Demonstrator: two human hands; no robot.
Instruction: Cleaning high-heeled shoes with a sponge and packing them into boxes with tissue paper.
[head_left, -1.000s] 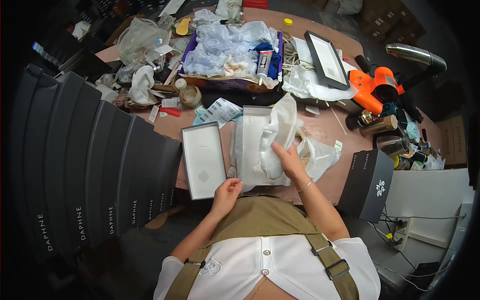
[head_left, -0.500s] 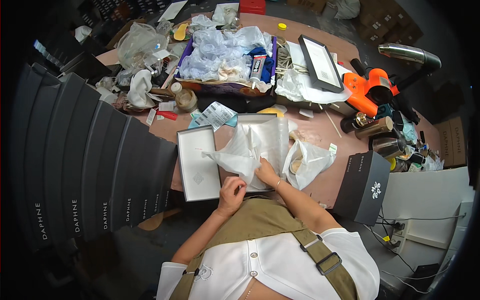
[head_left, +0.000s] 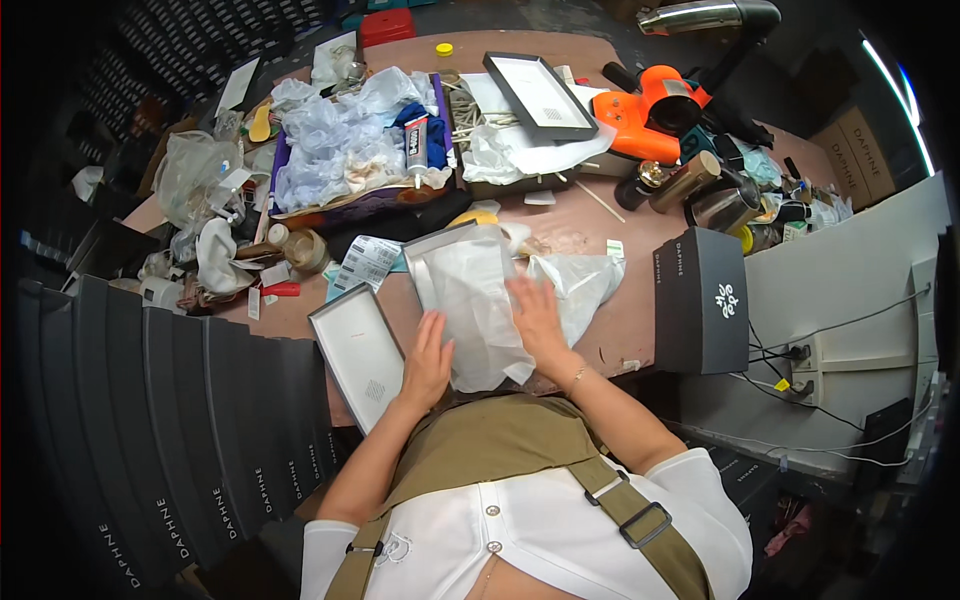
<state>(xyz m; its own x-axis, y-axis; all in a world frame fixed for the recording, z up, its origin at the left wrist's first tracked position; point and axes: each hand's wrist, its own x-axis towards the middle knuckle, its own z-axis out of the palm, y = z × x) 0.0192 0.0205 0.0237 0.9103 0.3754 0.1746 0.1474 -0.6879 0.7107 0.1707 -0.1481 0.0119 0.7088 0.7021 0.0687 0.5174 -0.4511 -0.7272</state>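
White tissue paper (head_left: pixel 478 335), over a shallow grey box (head_left: pixel 438 240) at centre; left hand (head_left: pixel 428 362) at its 7 o'clock edge, fingers extended, loosely together; right hand (head_left: pixel 538 318) on its 3 o'clock side, fingers spread. Shallow lid (head_left: pixel 362 355), white-lined, at 8 o'clock. Purple-edged carton (head_left: pixel 390 204), 11 o'clock: crumpled translucent wrap (head_left: pixel 340 135), blue cloth (head_left: pixel 435 135), tube (head_left: pixel 416 148). Tissue thin, creased; lid rectangular, dark-rimmed. Pink tabletop (head_left: pixel 636 312) showing between a white wrapped bundle (head_left: pixel 580 288) and a dark oblong box (head_left: pixel 700 300), both toward 3 o'clock
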